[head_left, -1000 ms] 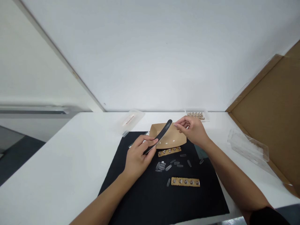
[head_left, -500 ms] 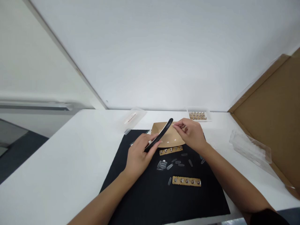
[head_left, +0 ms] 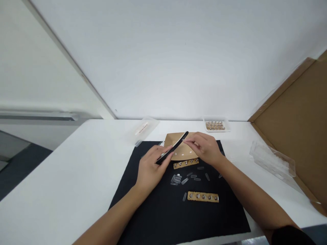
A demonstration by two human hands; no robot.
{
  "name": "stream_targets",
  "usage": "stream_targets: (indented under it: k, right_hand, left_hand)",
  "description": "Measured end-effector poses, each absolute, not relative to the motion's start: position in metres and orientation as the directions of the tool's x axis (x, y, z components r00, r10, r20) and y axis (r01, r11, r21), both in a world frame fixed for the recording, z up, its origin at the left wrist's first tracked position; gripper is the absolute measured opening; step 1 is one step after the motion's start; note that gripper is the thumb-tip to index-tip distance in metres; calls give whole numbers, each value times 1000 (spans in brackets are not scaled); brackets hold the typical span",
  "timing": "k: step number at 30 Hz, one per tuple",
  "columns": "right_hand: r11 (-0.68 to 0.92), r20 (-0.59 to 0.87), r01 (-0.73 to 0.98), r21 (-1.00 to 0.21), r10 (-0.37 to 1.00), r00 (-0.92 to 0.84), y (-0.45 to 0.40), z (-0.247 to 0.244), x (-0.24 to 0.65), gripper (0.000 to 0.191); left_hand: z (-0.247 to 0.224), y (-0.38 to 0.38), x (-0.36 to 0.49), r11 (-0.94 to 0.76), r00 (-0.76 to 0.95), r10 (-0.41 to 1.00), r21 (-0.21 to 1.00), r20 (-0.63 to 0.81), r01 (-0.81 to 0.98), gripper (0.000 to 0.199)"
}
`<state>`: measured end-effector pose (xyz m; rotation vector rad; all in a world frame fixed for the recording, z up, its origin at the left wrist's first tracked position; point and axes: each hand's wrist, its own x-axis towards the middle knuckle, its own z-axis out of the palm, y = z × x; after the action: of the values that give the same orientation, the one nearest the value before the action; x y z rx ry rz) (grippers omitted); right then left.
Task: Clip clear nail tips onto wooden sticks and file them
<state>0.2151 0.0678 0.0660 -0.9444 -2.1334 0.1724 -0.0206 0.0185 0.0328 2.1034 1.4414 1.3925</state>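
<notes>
My left hand (head_left: pixel 152 166) grips a curved black strip (head_left: pixel 176 145) with a pale inner side, tilted up to the right. The fingertips of my right hand (head_left: pixel 205 149) are pinched at the strip's upper end; what they hold is too small to make out. Behind and below the strip is a brown paper tray (head_left: pixel 182 154) with small white bits in it. Several clear nail tips (head_left: pixel 177 179) lie on the black mat (head_left: pixel 163 211). Two tan strips with metal studs, one near the tray (head_left: pixel 186 163) and one closer to me (head_left: pixel 203 196), rest there too.
A clear box of studded strips (head_left: pixel 216 126) stands by the back wall. At the back left lies a translucent lid (head_left: pixel 146 130). On the right are an open clear container (head_left: pixel 273 160) and a large cardboard box (head_left: pixel 296 136).
My right hand has moved slightly left and down, and its fingertips have come up to the black strip's end. The strip has tipped a little lower in my left hand.
</notes>
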Motion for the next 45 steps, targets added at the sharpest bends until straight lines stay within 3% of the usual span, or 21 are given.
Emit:
stream_targets:
  k: [4,9,14,17,22,28,32,35,39,45]
  right_hand:
    - [748,700,606,-269,584,-411,72,60,217,26]
    - [683,661,725,-88,585,-470,70,60,216,30]
    - [712,620,689,138,480,-620,66,56,212,28]
    - [715,621,694,78,510,-595,69,52,211,30]
    - [668,599,729,-153,649,-469,76,50,211,31]
    - [700,522,667,-255,680,-515,71,46,204,26]
    - [629,540,710,-316,735,-411,72,45,204,20]
    - [597,569,758,-263,730,-378,72,43,204,21]
    - [674,554,727,-127,656,-512,67,40,198,30]
    - [588,615,798,-133,681,-399,69,43,201,28]
  left_hand:
    - [36,17,-19,-451,40,849,684,526,573,25]
    - [35,15,-18,-466,39,837,675,545,572,24]
    - [34,13,-17,-475,48,833,668,552,573,25]
    - [34,12,-16,-477,46,829,661,558,579,24]
    - [31,13,-15,-491,61,819,642,570,589,23]
    - [29,14,-16,-495,68,812,622,580,607,22]
    - [30,14,-16,-493,69,809,609,583,622,23]
    - [30,14,-15,-495,71,807,606,586,623,22]
    - [29,15,-16,-480,66,821,622,568,618,22]
    - [29,14,-15,-440,52,851,655,523,615,23]
